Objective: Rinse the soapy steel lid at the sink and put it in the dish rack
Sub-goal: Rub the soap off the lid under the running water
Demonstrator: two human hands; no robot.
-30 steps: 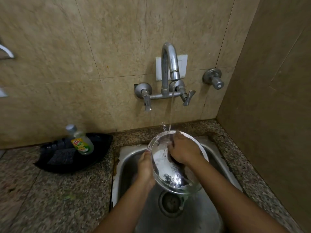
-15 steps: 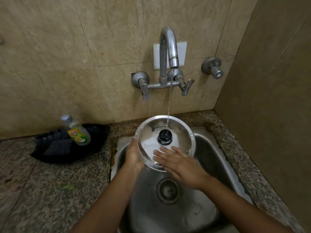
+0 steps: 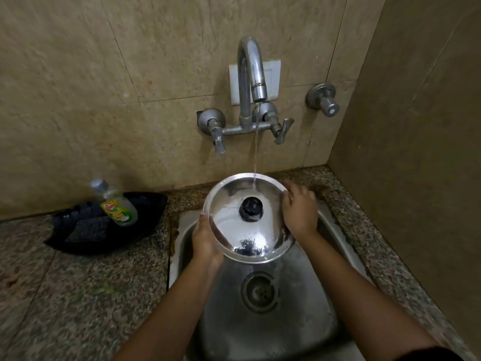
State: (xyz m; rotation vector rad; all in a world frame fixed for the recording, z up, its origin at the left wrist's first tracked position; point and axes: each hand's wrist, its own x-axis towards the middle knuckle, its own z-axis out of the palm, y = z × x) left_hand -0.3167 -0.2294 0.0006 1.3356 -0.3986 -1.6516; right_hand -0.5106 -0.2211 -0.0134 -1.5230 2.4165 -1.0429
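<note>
A round steel lid (image 3: 229,230) with a black knob (image 3: 250,207) is held over the steel sink (image 3: 307,316), its knob side facing up. A thin stream of water from the tap (image 3: 253,79) lands on the lid's far rim. My left hand (image 3: 205,243) grips the lid's left edge from underneath. My right hand (image 3: 299,209) lies against the lid's right edge, fingers curled over the rim. No dish rack is in view.
A black tray (image 3: 145,217) on the granite counter (image 3: 78,290) to the left holds a dish soap bottle (image 3: 115,204) and a dark scrub pad (image 3: 87,229). A separate wall valve (image 3: 324,100) sits right of the tap. A tiled wall closes the right side.
The lid was turned from its hollow side to knob side up. My right hand slid from the lid's near face to its right edge. The view shifted lower.
</note>
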